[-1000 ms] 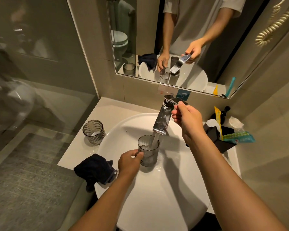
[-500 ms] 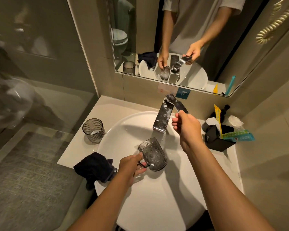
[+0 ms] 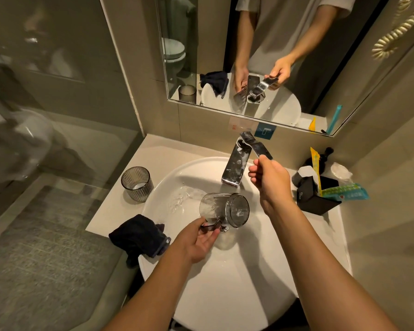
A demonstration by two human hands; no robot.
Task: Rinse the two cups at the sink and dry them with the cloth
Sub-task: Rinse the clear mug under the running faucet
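Note:
My left hand grips the handle of a clear glass cup, tipped on its side with its mouth to the left over the white sink basin; water spills out of it into the basin. My right hand pinches the end of the chrome faucet lever, which is raised. No water comes out of the faucet spout. A second cup, ribbed and grey, stands upright on the counter left of the basin. A dark cloth lies bunched at the basin's left rim.
A black holder with sachets and a wrapped packet sits on the counter at the right. The mirror hangs behind the faucet. A glass shower partition stands to the left.
The water stream has stopped. My left hand has tilted the cup from upright under the spout onto its side, pouring its water into the basin. My right hand stays on the lever.

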